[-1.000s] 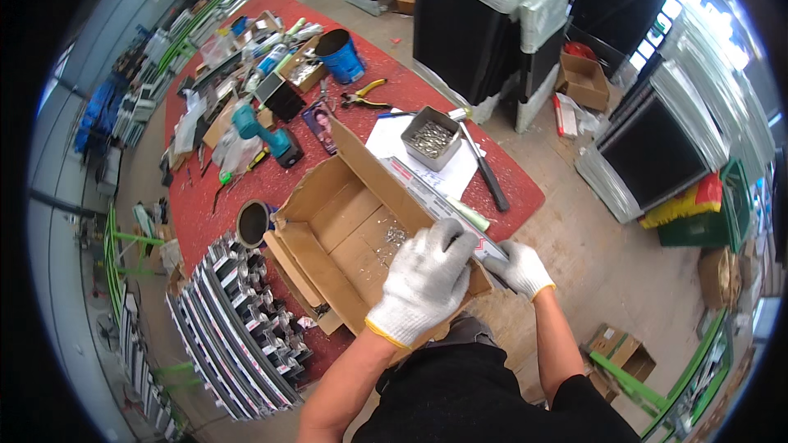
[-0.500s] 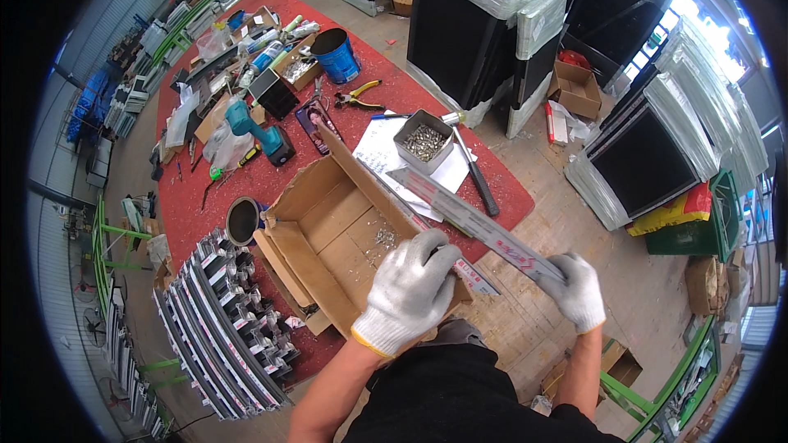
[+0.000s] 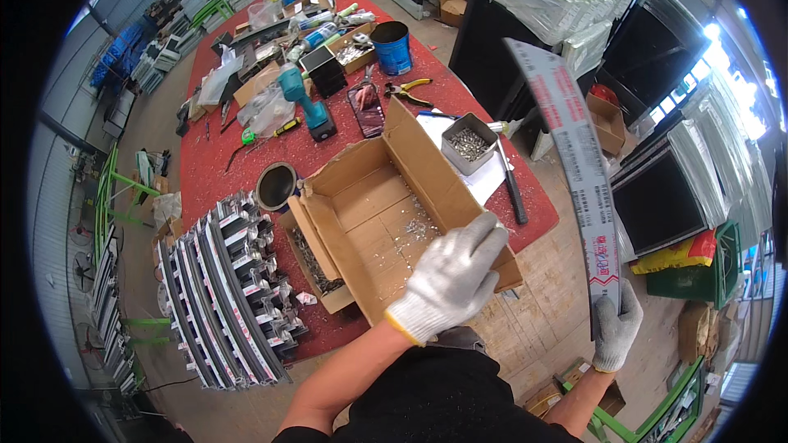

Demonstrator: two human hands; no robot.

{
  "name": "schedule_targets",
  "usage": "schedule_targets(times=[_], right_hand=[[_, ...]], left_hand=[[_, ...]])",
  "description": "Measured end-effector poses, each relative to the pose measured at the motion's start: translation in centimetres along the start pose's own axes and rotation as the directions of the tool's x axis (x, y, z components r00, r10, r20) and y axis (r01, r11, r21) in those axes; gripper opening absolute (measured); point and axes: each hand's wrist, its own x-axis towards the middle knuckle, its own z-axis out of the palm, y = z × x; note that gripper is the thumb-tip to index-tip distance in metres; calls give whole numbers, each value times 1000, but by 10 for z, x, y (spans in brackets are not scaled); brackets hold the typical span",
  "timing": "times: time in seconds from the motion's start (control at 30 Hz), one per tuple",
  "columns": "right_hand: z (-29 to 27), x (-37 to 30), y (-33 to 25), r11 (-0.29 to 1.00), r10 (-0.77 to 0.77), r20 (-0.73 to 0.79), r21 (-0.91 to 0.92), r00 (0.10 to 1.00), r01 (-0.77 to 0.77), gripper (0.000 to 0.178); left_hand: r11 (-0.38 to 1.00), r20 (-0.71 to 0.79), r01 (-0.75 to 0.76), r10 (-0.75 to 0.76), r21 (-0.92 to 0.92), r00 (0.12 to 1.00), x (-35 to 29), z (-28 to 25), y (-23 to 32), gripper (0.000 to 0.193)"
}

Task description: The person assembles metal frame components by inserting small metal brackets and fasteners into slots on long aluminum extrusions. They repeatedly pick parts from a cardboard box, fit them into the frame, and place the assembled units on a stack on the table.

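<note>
Right hand [image 3: 617, 330] has swung the strip [image 3: 579, 172] — rightward.

Two gloved hands [image 3: 450, 279] [image 3: 617, 332]; one drill [image 3: 312, 108]; one pliers [image 3: 400, 92]

Strip [image 3: 587, 189] up and away. A second ago it lay along the right side of the cardboard box [image 3: 427, 166]; half a second ago it slanted over the bench [image 3: 455, 98], far end by the metal tin [image 3: 470, 146]. Now steep, top leaning left across the wrapped panels [image 3: 484, 57]. Right grip [image 3: 617, 330] has swung out rightward with it, well apart from the box (view turned too, bench sits further right).
</note>
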Motion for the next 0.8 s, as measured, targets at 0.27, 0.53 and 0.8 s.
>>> schedule_targets(times=[0.27,0.53,0.8], right_hand=[[61,-29,-84,847,-377,434,-195,818,494,39],[185,-85,-132,564,-425,893,137,145,814,44],[283,-169,-120,456,-539,784,580,-309,675,34]], left_hand=[[982,-272,25,27,187,962,-86,-131,29,60],[894,13,360,-376,267,926,-173,-215,32,51],[489,510,872,-751,3,420,-287,-244,20,41]])
